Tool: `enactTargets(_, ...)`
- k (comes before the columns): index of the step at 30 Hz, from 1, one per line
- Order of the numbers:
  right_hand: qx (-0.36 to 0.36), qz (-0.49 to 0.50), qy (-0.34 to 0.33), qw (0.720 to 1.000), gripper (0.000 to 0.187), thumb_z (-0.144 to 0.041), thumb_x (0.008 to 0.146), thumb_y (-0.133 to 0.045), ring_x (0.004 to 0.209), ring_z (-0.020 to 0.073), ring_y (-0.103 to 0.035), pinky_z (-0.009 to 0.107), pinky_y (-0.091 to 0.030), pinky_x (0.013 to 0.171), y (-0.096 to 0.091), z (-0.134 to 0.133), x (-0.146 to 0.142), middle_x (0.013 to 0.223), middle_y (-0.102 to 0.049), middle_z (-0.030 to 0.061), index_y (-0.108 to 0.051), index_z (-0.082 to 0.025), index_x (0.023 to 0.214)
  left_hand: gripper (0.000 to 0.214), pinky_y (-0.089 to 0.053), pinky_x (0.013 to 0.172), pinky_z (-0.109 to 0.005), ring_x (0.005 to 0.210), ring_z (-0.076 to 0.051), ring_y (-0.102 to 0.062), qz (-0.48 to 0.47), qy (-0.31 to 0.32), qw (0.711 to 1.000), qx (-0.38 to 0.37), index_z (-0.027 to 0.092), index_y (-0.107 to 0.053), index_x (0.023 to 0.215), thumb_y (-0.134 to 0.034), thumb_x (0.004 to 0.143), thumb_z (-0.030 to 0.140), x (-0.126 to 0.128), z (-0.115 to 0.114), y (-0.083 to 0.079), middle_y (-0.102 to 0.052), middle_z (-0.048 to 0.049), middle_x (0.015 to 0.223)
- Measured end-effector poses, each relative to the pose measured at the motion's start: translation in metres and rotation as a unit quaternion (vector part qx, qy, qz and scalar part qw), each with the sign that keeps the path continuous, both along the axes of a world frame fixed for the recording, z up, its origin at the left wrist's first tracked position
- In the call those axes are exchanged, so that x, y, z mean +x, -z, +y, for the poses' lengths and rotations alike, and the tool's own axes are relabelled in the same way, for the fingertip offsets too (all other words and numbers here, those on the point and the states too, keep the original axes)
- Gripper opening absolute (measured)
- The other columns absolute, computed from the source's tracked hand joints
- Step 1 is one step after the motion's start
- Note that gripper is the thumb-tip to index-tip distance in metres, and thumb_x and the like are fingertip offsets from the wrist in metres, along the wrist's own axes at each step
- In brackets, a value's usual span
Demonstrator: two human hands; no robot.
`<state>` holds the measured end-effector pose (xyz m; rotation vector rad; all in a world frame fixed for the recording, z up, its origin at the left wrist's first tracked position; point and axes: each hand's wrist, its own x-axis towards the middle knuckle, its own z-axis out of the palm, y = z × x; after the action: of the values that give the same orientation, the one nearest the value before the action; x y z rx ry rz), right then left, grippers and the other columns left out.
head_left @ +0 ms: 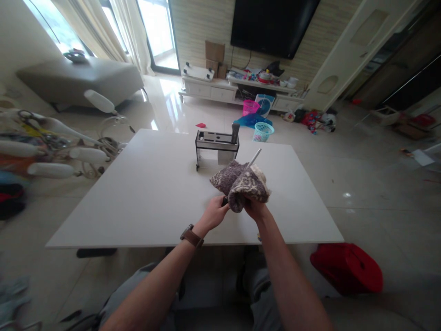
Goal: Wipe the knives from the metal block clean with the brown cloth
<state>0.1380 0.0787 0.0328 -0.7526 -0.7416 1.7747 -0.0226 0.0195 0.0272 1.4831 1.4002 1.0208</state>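
Observation:
My left hand is closed around the black handle of what looks like a knife. Its narrow, silvery blade sticks out beyond a brown and cream patterned towel, which covers the middle. My right hand grips the towel from below, its fingers mostly hidden by the fabric. Both hands are raised over the near middle of the white table. Just past the towel stands a knife rack with a dark-handled knife upright in its right end.
A red stool is by the table's near right corner. Beyond the far edge, a light blue basket and a pink basket are on the floor. To the left lies a chandelier-like fixture with white shades.

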Motion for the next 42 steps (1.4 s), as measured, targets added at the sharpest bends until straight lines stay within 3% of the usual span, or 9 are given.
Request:
enactTargets(5, 0.038, -0.004, 0.010, 0.999, 0.041, -0.026, 0.062, -0.096, 0.123, 0.0254, -0.069, 0.045, -0.055, 0.113, 0.000, -0.010, -0.023, 0.096, -0.082, 0.0016, -0.071, -0.026, 0.094, 0.016, -0.050, 0.082, -0.034, 0.087, -0.025, -0.067, 0.030, -0.029, 0.999, 0.009, 0.015, -0.070, 0.079, -0.054, 0.077, 0.011, 0.004, -0.004, 0.009, -0.078, -0.0112, 0.091)
enactTargets(11, 0.066, -0.012, 0.058, 0.996, 0.051, -0.040, 0.064, -0.096, 0.127, 0.0232, -0.067, 0.042, -0.055, 0.111, -0.003, -0.009, -0.028, 0.114, -0.081, 0.0031, -0.070, -0.027, 0.107, 0.012, -0.052, 0.083, -0.035, 0.092, -0.027, -0.070, 0.020, -0.028, 0.999, -0.002, 0.014, -0.070, 0.080, -0.058, 0.081, 0.014, 0.008, -0.007, 0.009, -0.079, -0.0127, 0.095)
enactTargets(19, 0.069, -0.034, 0.070, 0.995, 0.055, -0.022, 0.059, -0.095, 0.125, 0.0237, -0.068, 0.044, -0.051, 0.117, 0.007, -0.009, -0.025, 0.105, -0.081, 0.0017, -0.071, -0.026, 0.108, 0.016, -0.054, 0.089, -0.036, 0.097, -0.028, -0.070, -0.020, -0.014, 1.000, 0.019, 0.014, -0.072, 0.084, -0.057, 0.085, 0.016, 0.009, -0.006, 0.013, -0.080, -0.0110, 0.093)
enactTargets(29, 0.102, -0.062, 0.069, 0.991, 0.067, -0.034, 0.059, -0.096, 0.124, 0.0263, -0.068, 0.052, -0.043, 0.124, 0.019, -0.007, -0.026, 0.118, -0.079, 0.0035, -0.068, -0.026, 0.119, 0.016, -0.055, 0.093, -0.036, 0.101, -0.028, -0.071, -0.014, -0.019, 1.000, 0.017, 0.012, -0.073, 0.088, -0.057, 0.085, 0.014, 0.009, -0.007, 0.011, -0.080, -0.0114, 0.100)
enactTargets(42, 0.086, -0.055, 0.075, 0.992, 0.068, -0.030, 0.058, -0.096, 0.116, 0.0257, -0.071, 0.057, -0.041, 0.124, 0.019, -0.007, -0.029, 0.116, -0.080, 0.0036, -0.068, -0.024, 0.120, 0.018, -0.055, 0.094, -0.036, 0.103, -0.028, -0.072, -0.014, -0.023, 1.000, 0.010, 0.012, -0.075, 0.092, -0.059, 0.087, 0.014, 0.007, -0.007, 0.012, -0.081, -0.0122, 0.104)
